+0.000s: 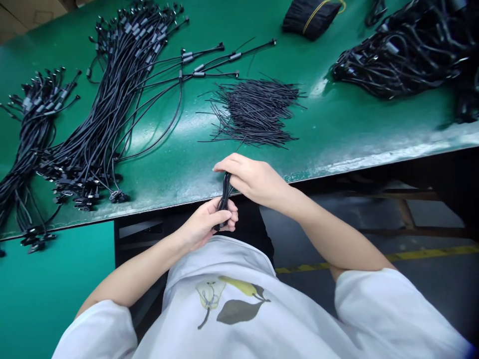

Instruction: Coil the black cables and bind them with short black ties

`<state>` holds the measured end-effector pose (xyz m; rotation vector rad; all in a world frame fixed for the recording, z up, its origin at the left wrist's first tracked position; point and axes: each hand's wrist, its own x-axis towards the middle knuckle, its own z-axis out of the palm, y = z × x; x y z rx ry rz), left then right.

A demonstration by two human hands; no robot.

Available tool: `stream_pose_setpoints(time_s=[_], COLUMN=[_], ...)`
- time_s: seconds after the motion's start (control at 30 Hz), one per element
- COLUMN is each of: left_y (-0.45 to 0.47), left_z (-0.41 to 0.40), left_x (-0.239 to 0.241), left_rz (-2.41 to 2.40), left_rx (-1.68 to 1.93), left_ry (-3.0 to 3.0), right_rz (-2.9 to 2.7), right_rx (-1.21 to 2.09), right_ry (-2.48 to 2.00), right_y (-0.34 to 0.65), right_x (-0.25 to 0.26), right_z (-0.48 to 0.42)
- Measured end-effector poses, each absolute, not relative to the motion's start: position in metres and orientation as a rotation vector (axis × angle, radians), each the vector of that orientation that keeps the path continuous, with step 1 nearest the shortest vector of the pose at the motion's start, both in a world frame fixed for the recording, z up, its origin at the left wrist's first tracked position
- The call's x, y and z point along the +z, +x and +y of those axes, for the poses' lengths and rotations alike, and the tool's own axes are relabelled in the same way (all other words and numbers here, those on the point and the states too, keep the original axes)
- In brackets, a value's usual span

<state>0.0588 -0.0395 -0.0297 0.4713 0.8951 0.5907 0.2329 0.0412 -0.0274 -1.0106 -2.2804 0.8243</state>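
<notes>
Head view. Work at the near edge of a green surface [168, 172], seen from above; directions are read from the middle of the view. A folded cable bundle [225, 189] lies close to the dial's centre, towards 7 o'clock, between the two hands. Left hand [207, 220]: grip closed around the lower part of the bundle, thumb laid across it. Right hand [252, 179]: fingers curled over the upper end; whether they clasp it or merely rest there cannot be told.

Progress, as judged from the layout: the piece in hand appears partly finished, its lengths already gathered together; no fastening can be made out around it, though the fingers may hide one. At 10 o'clock, a large spread of cables [116, 94] lies loose, with a smaller bunch [32, 117] towards 9 o'clock; both seem left to be handled. At 2 o'clock, a tangled heap [404, 57] may comprise completed pieces, but its detail is too crowded to confirm this. Thin black strips [260, 109] lie scattered just past 12 o'clock, and a strip bundle [309, 21] bound in yellow sits at 1 o'clock.

Appearance: the held piece is black, slender and glossy, its several parallel strands standing nearly upright in the view; its lower end is largely concealed.
</notes>
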Motion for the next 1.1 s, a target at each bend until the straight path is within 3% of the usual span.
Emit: stream_pose_setpoints(time_s=[0.1,0.33,0.57,0.87,1.1], left_y=[0.055,0.048,0.049,0.050,0.044], left_z=[-0.035,-0.013,-0.016,-0.027,-0.039], left_x=[-0.025,-0.020,-0.023,-0.029,-0.033], left_rz=[0.842,1.006,0.952,1.055,1.145], left_rx=[0.638,1.044,1.085,1.135,0.711], left_ry=[0.408,0.347,0.339,0.499,1.124], right_rz=[-2.248,-1.892,-1.994,-2.064,-2.533], right_rx=[0.908,0.695,0.448,0.510,-0.127], right_ry=[-0.928,-1.052,-1.044,-0.959,-0.855], right_y=[0.240,0.210,0.176,0.190,0.231], right_x=[-0.021,-0.033,-0.068,-0.051,-0.022], right_z=[0.044,-0.012,-0.027,-0.031,-0.009])
